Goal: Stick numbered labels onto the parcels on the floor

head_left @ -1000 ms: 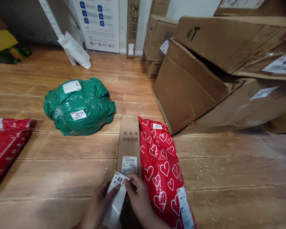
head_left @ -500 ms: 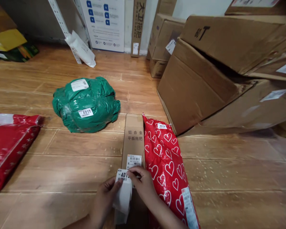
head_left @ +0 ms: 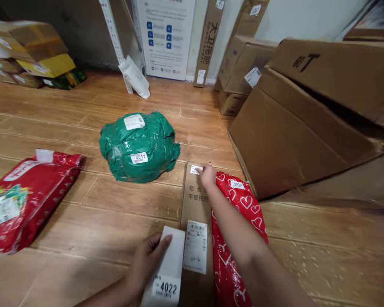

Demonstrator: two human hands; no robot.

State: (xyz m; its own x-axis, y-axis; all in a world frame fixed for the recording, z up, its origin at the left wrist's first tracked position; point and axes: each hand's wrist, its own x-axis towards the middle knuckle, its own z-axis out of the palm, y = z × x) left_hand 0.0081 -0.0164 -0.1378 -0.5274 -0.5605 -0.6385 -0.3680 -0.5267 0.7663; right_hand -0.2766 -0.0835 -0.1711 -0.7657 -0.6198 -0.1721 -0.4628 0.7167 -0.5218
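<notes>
My right hand [head_left: 207, 175] reaches forward and presses a small white number sticker [head_left: 195, 169] onto the far end of a long narrow cardboard box [head_left: 195, 200] lying on the floor. My left hand [head_left: 147, 266] holds a white strip of label backing [head_left: 169, 266] near the box's close end; a sticker reading 4022 sits on it. A red bag with white hearts [head_left: 237, 238], tagged 4018, lies against the box's right side under my right forearm. A green wrapped parcel [head_left: 139, 147], tagged 4017, rests on the floor ahead to the left.
A red plastic parcel [head_left: 25, 200] lies at left. Large cardboard boxes [head_left: 307, 128] are stacked at right, smaller boxes [head_left: 240, 64] behind them. A shelf post [head_left: 115, 42], a white bag [head_left: 135, 76], a poster and a tall narrow carton [head_left: 208, 42] stand at the back wall.
My right hand left the label strip and reached forward to the box's far end with a sticker. The strip now shows 4022. The view shifted left and up.
</notes>
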